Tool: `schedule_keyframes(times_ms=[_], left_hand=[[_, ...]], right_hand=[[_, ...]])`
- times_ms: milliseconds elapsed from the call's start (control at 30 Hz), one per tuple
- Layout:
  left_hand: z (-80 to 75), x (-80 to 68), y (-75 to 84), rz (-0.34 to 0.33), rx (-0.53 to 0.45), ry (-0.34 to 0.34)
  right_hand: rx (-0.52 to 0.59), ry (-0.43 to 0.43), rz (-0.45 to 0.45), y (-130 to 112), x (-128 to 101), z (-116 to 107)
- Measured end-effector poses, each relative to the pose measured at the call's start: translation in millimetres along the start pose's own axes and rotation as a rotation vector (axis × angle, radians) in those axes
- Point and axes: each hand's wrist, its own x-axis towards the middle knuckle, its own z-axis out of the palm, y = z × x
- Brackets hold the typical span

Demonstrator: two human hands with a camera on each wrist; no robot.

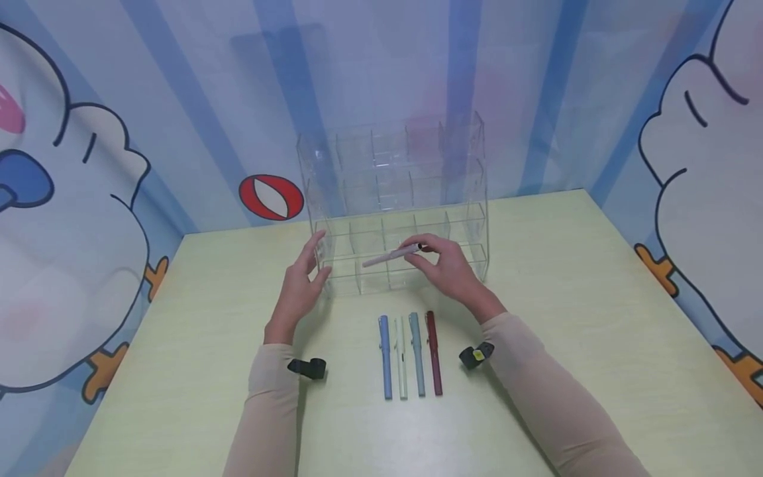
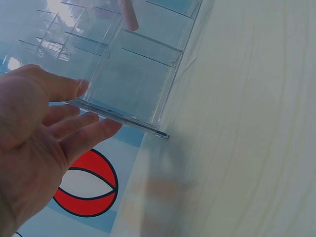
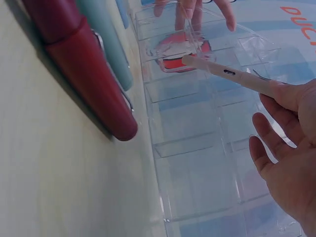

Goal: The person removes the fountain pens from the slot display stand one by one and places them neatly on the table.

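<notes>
At frame centre, the right hand (image 1: 450, 268) is pinching a pale pink pen (image 1: 390, 256) over the clear organizer's (image 1: 393, 205) front row; the left hand (image 1: 301, 285), fingers straight, is steadying its side. Seemingly no compartment is filled yet; four pens (image 1: 410, 354) are waiting on the surface (image 1: 596, 318).

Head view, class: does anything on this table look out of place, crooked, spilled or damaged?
Nothing stands out. Four pens lie side by side in a neat row, the clear organizer stands upright and looks intact, the right hand holds a pale pen over it, and the left hand rests open against its side.
</notes>
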Motion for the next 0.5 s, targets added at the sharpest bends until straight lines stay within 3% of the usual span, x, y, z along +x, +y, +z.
schedule_keyframes(times_ms=[333,500], left_hand=[[0.1,-0.4,-2.0,0.013,0.007,0.002],[0.5,-0.5,-1.3,0.011,0.007,0.0]], right_hand=[[0.044,0.057,0.027,-2.5,3.0,-12.8],[0.126,0.095,0.05,-18.9,2.5,-19.5]])
